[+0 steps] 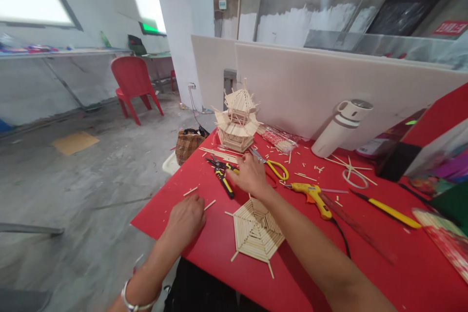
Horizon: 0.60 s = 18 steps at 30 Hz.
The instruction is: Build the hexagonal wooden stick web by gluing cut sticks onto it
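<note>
My left hand (185, 219) rests on the red tabletop with its fingers curled under; what they hold, if anything, is hidden. One short thin wooden stick (210, 204) lies against its right side, and another stick (190, 191) is just beyond the fingers. My right hand (250, 174) reaches over the black-and-yellow pliers (224, 183), thumb and fingers apart, close to some long sticks (223, 155). Below my right forearm lies a web-like hexagonal panel (256, 229) of sticks, partly covered by that arm. Farther back stands a two-tiered stick pagoda (238, 124).
Yellow-handled scissors (277, 169) lie right of my right hand. Farther right are a yellow glue gun (310, 195) with its cord, a yellow utility knife (393, 212), and a white bottle (340, 129). Stick scraps litter the tabletop. A white board (292, 83) stands behind.
</note>
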### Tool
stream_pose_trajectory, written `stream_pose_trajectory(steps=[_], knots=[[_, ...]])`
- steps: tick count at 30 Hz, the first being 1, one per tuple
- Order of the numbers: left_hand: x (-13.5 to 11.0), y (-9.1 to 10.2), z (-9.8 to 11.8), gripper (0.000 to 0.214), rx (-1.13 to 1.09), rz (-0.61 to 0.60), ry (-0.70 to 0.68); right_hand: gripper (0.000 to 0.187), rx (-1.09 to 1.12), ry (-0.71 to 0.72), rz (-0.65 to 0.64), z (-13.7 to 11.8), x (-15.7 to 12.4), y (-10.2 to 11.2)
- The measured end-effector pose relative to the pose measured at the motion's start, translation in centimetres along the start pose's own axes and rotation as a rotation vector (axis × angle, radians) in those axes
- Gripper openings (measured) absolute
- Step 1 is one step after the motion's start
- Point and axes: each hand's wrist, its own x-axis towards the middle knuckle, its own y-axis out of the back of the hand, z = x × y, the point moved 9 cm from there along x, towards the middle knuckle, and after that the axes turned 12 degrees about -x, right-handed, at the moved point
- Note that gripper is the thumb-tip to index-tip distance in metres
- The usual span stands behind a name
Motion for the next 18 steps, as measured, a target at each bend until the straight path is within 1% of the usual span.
stream_pose_trajectory(steps=[2, 4, 6, 7, 10, 11, 13, 15, 18], knots=[[0.3, 0.2, -0.6, 0.018, -0.080, 0.037, 0.032, 0.050, -0.058, -0.087, -0.028, 3.2, 0.6, 0.0], [0.6, 0.4, -0.9, 0.015, -0.266, 0.089, 0.048, 0.046, -0.104, -0.170, -0.106, 6.5, 1.3, -0.8], [0.8, 0.5, -0.6, 0.009, -0.587, 0.121, 0.019, 0.041, -0.137, -0.216, -0.182, 8.9, 1.9, -1.9], [0.9, 0.5, -0.2, 0.011, -0.778, 0.118, -0.002, 0.040, -0.150, -0.228, -0.206, 9.7, 2.2, -2.4], [1.0, 0.4, 1.3, 0.036, -1.309, 0.050, -0.025, 0.038, -0.174, -0.244, -0.240, 10.8, 2.9, -3.1], [1.0, 0.4, 1.8, 0.037, -1.432, 0.025, -0.013, 0.038, -0.176, -0.248, -0.249, 10.8, 3.0, -3.2], [1.0, 0.5, 2.6, 0.028, -1.582, -0.009, 0.013, 0.038, -0.174, -0.257, -0.264, 10.9, 3.2, -3.0], [1.0, 0.5, 3.2, 0.023, -1.660, -0.029, 0.035, 0.038, -0.172, -0.264, -0.265, 10.9, 3.3, -2.4], [1.2, 0.2, 3.5, 0.031, -1.789, -0.030, 0.069, 0.038, -0.175, -0.269, -0.238, 11.1, 3.2, -1.0]])
